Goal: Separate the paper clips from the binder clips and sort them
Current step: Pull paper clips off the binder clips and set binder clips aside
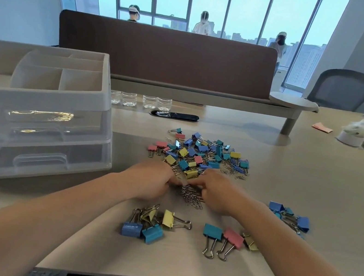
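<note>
Lying nearest me on the bench [315,176]: two small lots of binder clips. Left lot [148,224], one blue, one teal, two or three yellow, touching one another. Right lot [226,239], one teal, one pink, one yellow, the yellow partly under my right forearm.

Next, between my wrists: a heap of silver paper clips [191,196], tangled together on the bare wood. My left hand [149,180] and right hand [217,192] lay either side of that heap, palms down, fingers curled inward and meeting at its far edge. Both hands were partly closed; the fingertips were hidden among the clips, so I could not tell whether either had hold of anything.

To the right, apart from the rest: a third lot [291,216] of blue and teal binder clips.

Just beyond my fingers: the main mixed pile [200,153], binder clips in blue, teal, yellow and pink with loose paper clips among them and at its right edge.

To the left: a white drawer organiser [34,112] with clear drawer fronts and open compartments on top.

Farther back: four clear cups [141,100] in a row, a dark oval tray [175,115], then a brown divider panel [166,54]. Far right: a grey chair [343,88].
</note>
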Demonstrator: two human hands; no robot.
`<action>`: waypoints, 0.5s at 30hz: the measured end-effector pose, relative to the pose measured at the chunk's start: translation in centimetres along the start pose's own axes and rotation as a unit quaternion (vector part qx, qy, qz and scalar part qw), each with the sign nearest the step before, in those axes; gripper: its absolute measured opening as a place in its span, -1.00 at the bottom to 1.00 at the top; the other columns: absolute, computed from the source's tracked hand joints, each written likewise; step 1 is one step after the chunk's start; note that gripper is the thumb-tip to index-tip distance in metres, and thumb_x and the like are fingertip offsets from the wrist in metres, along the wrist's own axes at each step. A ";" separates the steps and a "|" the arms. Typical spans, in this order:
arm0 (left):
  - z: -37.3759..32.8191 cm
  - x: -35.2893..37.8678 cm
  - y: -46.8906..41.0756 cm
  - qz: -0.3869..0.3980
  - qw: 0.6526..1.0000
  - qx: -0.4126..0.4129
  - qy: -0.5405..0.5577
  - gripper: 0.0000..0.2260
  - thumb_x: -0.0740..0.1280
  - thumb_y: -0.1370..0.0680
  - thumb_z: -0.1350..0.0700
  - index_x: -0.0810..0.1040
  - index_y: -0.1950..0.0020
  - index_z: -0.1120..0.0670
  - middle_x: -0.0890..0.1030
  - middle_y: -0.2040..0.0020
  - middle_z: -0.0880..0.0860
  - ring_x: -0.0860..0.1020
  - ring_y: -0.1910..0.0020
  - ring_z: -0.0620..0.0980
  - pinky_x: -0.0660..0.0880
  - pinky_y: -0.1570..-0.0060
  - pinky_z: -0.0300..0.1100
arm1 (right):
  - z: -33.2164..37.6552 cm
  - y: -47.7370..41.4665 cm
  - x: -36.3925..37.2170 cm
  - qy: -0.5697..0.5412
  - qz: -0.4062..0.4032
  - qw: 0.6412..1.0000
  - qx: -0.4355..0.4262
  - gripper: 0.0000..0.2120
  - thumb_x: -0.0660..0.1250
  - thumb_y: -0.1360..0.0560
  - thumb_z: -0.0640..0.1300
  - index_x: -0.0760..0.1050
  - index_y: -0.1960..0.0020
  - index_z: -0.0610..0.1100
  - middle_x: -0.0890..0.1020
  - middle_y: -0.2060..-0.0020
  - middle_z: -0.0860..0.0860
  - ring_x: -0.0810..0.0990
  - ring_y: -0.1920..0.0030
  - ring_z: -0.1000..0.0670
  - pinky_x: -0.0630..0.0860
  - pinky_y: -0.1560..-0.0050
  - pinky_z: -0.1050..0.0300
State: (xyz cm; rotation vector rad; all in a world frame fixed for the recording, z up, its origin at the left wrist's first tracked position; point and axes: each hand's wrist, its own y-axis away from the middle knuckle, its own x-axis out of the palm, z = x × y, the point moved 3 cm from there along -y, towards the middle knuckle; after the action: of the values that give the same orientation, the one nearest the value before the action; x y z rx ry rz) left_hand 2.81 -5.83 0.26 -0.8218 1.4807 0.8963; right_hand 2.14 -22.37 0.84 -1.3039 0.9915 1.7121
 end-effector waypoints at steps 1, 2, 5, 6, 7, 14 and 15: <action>0.0 0.0 0.0 -0.001 1.000 -0.002 0.001 -0.54 0.12 -0.60 0.19 0.44 -0.39 -0.24 0.57 -0.24 0.00 0.54 -0.11 0.02 0.50 -0.07 -0.12 | -0.2 0.2 -0.1 -0.001 -0.004 1.000 0.001 -0.48 0.12 -0.60 -0.28 0.40 -0.43 0.19 0.45 -0.30 0.04 0.48 -0.15 0.03 0.51 -0.19 0.09; -0.1 0.1 0.0 -0.004 1.000 -0.002 0.001 -0.55 0.12 -0.61 0.18 0.44 -0.39 -0.24 0.57 -0.23 0.00 0.54 -0.11 0.02 0.49 -0.06 -0.13 | -0.3 0.4 -0.2 -0.005 -0.008 1.000 0.003 -0.50 0.13 -0.61 -0.26 0.42 -0.41 0.20 0.47 -0.27 0.05 0.49 -0.12 0.03 0.52 -0.17 0.10; -0.5 0.0 0.1 -0.016 1.000 0.006 0.003 -0.57 0.12 -0.61 0.17 0.46 -0.36 -0.25 0.59 -0.10 0.00 0.55 0.00 0.01 0.53 0.00 -0.09 | -0.6 0.8 -0.2 -0.006 -0.017 1.000 0.010 -0.52 0.15 -0.59 -0.25 0.45 -0.37 0.21 0.47 -0.19 0.07 0.51 -0.08 0.04 0.52 -0.13 0.14; -0.7 -0.1 0.1 -0.023 1.000 0.011 0.005 -0.58 0.13 -0.61 0.16 0.48 -0.35 -0.24 0.59 -0.06 0.00 0.55 0.03 0.01 0.54 0.03 -0.07 | -0.6 0.8 -0.1 -0.006 -0.019 1.000 0.012 -0.52 0.16 -0.59 -0.25 0.45 -0.37 0.21 0.46 -0.17 0.08 0.51 -0.08 0.05 0.52 -0.12 0.14; -0.9 -0.2 0.1 -0.031 0.999 0.015 0.009 -0.61 0.14 -0.61 0.15 0.50 -0.34 -0.22 0.59 -0.03 0.00 0.55 0.05 0.00 0.54 0.06 -0.08 | -0.7 0.9 -0.1 -0.007 -0.024 1.000 0.013 -0.52 0.16 -0.58 -0.25 0.46 -0.35 0.20 0.46 -0.13 0.09 0.52 -0.06 0.06 0.53 -0.11 0.15; -1.6 -0.2 -0.3 -0.046 0.997 0.040 0.037 -0.71 0.25 -0.61 0.04 0.55 -0.31 -0.14 0.63 -0.06 -0.04 0.54 0.04 -0.05 0.42 0.14 -0.18 | -1.1 1.2 -0.1 0.027 -0.044 0.999 -0.001 -0.65 0.16 -0.58 -0.15 0.57 -0.27 0.07 0.56 -0.14 0.08 0.52 -0.12 0.06 0.51 -0.20 0.11; -1.6 -0.3 -0.4 -0.046 0.997 0.041 0.038 -0.71 0.25 -0.61 0.05 0.55 -0.31 -0.13 0.62 -0.09 -0.03 0.53 0.02 -0.05 0.39 0.14 -0.20 | -1.1 1.3 -0.2 0.028 -0.048 0.998 -0.001 -0.67 0.16 -0.59 -0.14 0.58 -0.24 0.06 0.56 -0.13 0.09 0.52 -0.12 0.07 0.51 -0.18 0.12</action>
State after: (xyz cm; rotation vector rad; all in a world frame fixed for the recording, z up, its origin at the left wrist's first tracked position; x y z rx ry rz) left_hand 2.45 -7.49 0.57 -0.8646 1.5239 0.7382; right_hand 1.45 -23.92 1.00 -1.3846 0.9444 1.6117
